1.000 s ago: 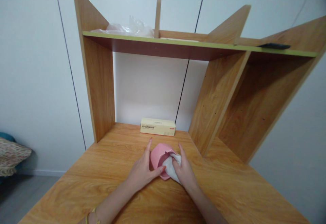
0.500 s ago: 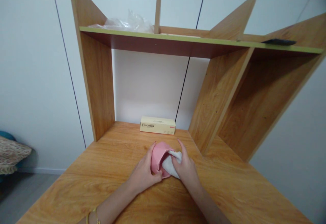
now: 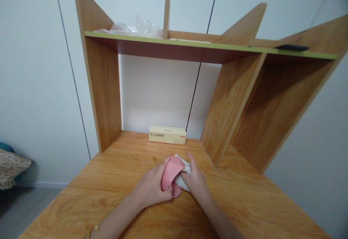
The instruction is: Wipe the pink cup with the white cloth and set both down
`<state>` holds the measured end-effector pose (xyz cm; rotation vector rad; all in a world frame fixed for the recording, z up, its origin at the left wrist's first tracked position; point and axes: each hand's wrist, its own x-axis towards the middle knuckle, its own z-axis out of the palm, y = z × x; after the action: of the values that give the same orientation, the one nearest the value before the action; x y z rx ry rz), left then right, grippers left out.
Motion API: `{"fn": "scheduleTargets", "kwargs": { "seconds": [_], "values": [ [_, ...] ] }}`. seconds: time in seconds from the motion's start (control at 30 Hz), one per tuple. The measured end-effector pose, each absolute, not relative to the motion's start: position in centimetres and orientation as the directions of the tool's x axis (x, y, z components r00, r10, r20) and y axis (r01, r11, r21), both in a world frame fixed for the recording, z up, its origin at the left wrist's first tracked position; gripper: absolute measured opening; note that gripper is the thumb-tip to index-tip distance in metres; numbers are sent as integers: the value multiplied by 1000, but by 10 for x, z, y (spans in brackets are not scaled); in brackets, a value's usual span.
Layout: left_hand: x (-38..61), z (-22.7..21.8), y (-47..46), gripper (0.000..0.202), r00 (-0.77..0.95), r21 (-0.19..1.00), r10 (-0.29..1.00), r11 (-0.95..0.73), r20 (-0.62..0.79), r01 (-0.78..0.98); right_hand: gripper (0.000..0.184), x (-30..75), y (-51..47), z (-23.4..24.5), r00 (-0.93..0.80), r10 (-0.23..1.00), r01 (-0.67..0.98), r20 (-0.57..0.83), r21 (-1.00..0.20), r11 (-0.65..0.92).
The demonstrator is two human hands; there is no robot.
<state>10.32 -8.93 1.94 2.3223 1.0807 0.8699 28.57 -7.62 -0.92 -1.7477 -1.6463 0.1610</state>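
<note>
Cream box (image 3: 167,136), plastic bag (image 3: 136,29) on shelf (image 3: 190,52)

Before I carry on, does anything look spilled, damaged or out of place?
The pink container in the left hand has an uneven rim, possibly damage, possibly its shape. A crumpled plastic bag lies loose on the upper shelf. No spill shows.

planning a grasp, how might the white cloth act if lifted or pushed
The white cloth is probably floppy, as it bunches in the right hand. Its creases and pointed corner suggest it would hardly roll if pushed.
</note>
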Motion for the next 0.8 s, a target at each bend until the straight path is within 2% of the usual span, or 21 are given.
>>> {"fn": "scheduleTargets", "kwargs": {
  "seconds": [0.17, 0.33, 0.43, 0.53, 0.67, 0.8],
  "values": [
    [103, 15, -86, 81, 505, 617, 776, -617, 377, 488, 62, 288, -72, -16, 139, 925, 717, 353, -680, 152],
    [105, 7, -82, 83, 434, 711, 810, -568, 394, 415, 61, 290, -69, -24, 162, 913, 611, 374, -765, 205],
    [109, 3, -82, 89, 438, 750, 810, -555, 390, 359, 57, 287, -68, -28, 205, 900, 554, 385, -803, 218],
    [110, 0, -82, 85, 444, 774, 803, -553, 397, 308, 55, 283, -68, -27, 211, 893, 512, 398, -823, 246],
    [107, 2, -80, 81, 406, 773, 831, -527, 381, 354, 54, 280, -70, -20, 210, 908, 583, 362, -792, 181],
    [104, 9, -81, 81, 375, 723, 862, -496, 342, 481, 58, 280, -74, -9, 227, 915, 768, 333, -638, 42]
  ]
}}
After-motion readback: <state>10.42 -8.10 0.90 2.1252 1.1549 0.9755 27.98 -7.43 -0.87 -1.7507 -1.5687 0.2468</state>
